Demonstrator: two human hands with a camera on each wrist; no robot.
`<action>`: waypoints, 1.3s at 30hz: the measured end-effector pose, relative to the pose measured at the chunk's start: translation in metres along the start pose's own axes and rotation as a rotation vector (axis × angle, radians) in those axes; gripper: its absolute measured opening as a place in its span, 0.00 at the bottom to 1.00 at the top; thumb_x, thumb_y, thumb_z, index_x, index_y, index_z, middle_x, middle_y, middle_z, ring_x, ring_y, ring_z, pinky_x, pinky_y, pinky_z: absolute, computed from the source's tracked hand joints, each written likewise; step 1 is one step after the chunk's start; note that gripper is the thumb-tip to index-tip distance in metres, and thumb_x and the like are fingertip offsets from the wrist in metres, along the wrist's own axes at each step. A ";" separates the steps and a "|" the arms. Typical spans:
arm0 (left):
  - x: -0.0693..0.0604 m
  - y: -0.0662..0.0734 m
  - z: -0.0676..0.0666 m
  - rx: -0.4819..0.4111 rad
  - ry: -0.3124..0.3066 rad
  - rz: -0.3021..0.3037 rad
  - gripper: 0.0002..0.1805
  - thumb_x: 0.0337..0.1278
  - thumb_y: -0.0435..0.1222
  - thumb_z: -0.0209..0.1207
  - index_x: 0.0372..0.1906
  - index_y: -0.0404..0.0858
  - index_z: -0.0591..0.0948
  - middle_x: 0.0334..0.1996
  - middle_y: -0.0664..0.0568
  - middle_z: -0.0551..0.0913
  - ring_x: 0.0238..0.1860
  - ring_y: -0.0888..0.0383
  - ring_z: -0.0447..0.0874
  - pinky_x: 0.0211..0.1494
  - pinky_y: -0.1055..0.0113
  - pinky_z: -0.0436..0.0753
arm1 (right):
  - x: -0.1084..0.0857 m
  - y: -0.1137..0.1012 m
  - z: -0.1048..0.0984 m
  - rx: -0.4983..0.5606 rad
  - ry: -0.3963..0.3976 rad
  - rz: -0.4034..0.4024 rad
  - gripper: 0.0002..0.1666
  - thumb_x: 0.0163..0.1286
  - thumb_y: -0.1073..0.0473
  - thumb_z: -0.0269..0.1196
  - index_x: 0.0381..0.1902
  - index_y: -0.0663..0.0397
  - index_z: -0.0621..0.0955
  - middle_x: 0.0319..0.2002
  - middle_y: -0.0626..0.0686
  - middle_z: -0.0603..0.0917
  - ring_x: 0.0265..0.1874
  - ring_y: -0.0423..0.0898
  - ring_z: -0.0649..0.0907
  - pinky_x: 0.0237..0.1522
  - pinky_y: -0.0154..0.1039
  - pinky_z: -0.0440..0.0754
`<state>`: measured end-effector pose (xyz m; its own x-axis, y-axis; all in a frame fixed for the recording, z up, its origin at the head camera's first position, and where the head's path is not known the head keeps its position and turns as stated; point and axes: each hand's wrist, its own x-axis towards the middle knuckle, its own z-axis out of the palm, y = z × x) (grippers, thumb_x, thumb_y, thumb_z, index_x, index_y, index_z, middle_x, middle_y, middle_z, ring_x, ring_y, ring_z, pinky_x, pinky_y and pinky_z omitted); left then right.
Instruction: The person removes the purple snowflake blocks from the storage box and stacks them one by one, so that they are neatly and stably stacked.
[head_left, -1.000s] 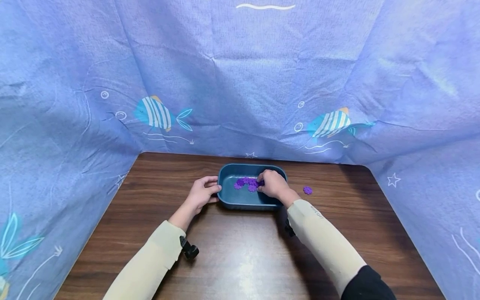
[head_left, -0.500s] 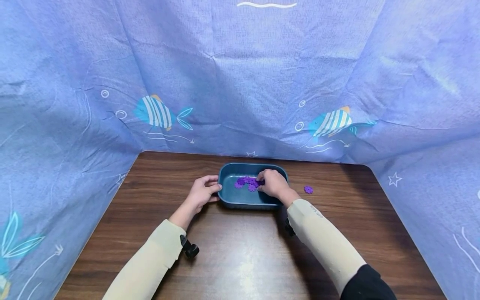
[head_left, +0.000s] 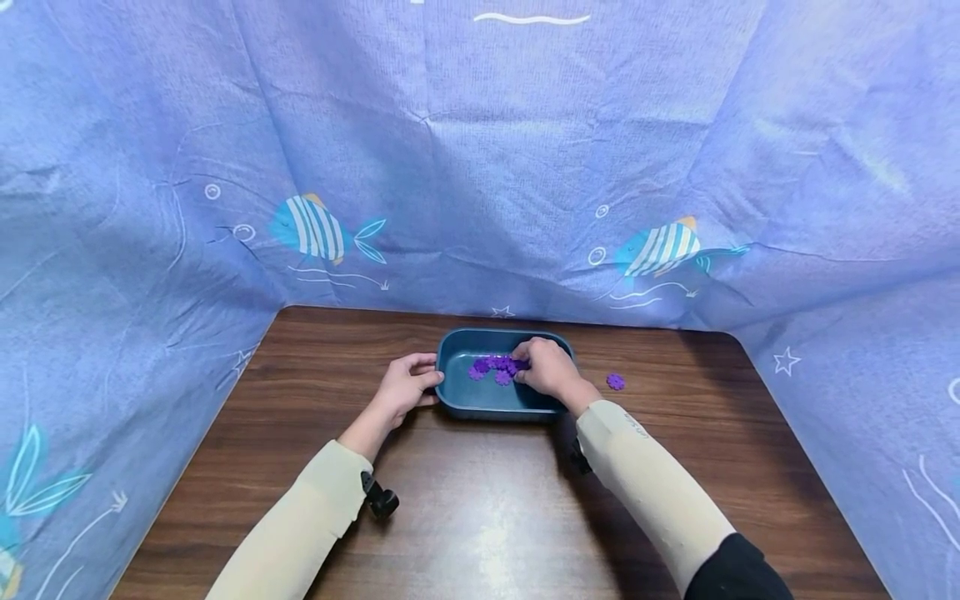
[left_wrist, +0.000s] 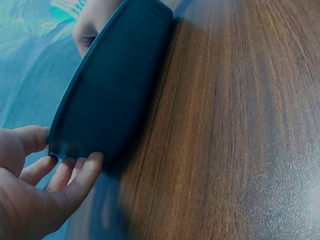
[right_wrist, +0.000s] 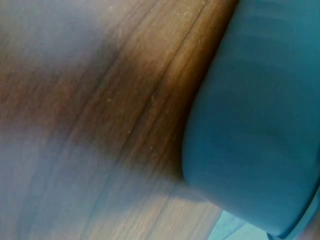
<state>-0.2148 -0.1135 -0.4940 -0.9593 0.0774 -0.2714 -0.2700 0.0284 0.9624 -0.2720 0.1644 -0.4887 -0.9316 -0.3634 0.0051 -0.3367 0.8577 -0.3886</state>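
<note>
In the head view, we are looking down on one dark blue container (head_left: 487, 402) that is sitting on the tabletop (head_left: 442, 517), at the middle of the frame. The left hand (head_left: 405, 385) is holding its left end, the thumb lying at the rim. The right hand (head_left: 546, 367) is curling inside the container's right part and covering some of its rim and floor; thumb and forefinger are pinching purple pieces (head_left: 502, 377), more of which are clustering left of the fingertips. These are overlapping and partly hidden, so we are not getting a sure count. One lone purple piece (head_left: 616, 382) is lying right of the container. Two pale sleeves (head_left: 288, 517) are showing, and behind them a blue curtain (head_left: 480, 167) is bearing two striped fish (head_left: 662, 247).

In the left wrist view, we are seeing the left hand at lower left, its fingers pressing on the container's rim and outer side; part of the right hand is peeking out at upper left, and the pieces are staying out of sight.

In the right wrist view, the container's outer wall is filling the right side, cut off by the frame, while blur is softening the tabletop.
</note>
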 end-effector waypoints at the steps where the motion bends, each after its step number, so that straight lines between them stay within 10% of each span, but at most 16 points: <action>1: 0.000 0.000 0.000 0.000 0.001 0.000 0.25 0.68 0.27 0.61 0.68 0.30 0.74 0.60 0.32 0.78 0.54 0.42 0.84 0.45 0.57 0.91 | 0.000 0.000 -0.001 0.005 0.001 -0.001 0.18 0.62 0.59 0.76 0.50 0.53 0.88 0.48 0.54 0.89 0.51 0.51 0.85 0.57 0.51 0.84; 39: 0.000 -0.004 0.002 0.010 0.025 0.013 0.22 0.70 0.29 0.60 0.66 0.30 0.76 0.58 0.33 0.80 0.52 0.47 0.85 0.47 0.55 0.91 | -0.015 0.018 -0.040 0.127 0.101 -0.146 0.19 0.59 0.59 0.77 0.48 0.55 0.88 0.44 0.53 0.87 0.40 0.49 0.83 0.45 0.46 0.83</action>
<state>-0.2136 -0.1119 -0.4983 -0.9647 0.0532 -0.2581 -0.2563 0.0377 0.9659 -0.2698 0.2003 -0.4586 -0.8852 -0.4369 0.1600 -0.4555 0.7436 -0.4894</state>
